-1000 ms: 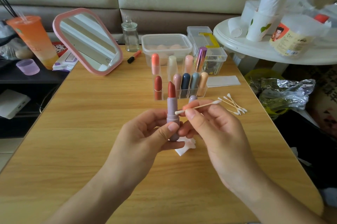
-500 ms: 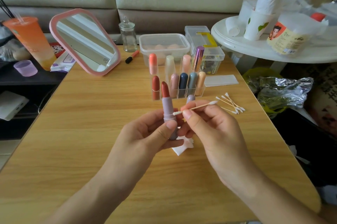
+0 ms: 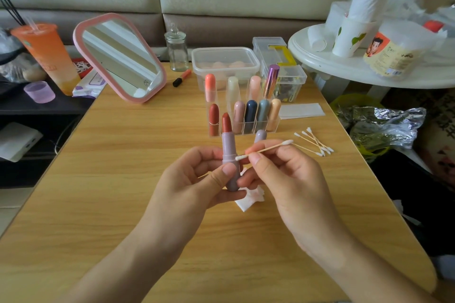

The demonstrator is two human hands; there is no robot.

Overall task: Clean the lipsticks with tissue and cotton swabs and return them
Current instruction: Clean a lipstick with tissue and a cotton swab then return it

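Since a moment ago the cotton swab's (image 3: 268, 148) near tip has dipped a little down the lipstick's (image 3: 227, 145) lilac tube and now touches its collar; little else has changed. The left hand (image 3: 197, 179) grips the tube upright above the table (image 3: 123, 204), red stick exposed. The right hand (image 3: 283, 179) pinches the swab between thumb and fingers. Just behind stand a clear rack (image 3: 277, 127) of lipsticks and a lilac cap (image 3: 260, 135), partly hidden by the right fingers. Spare swabs (image 3: 317, 143) lie to the right. A tissue (image 3: 248, 201) under the hands is mostly covered. Bare tabletop spreads left and near, and the table's right edge runs close beside a foil bag (image 3: 384, 127).
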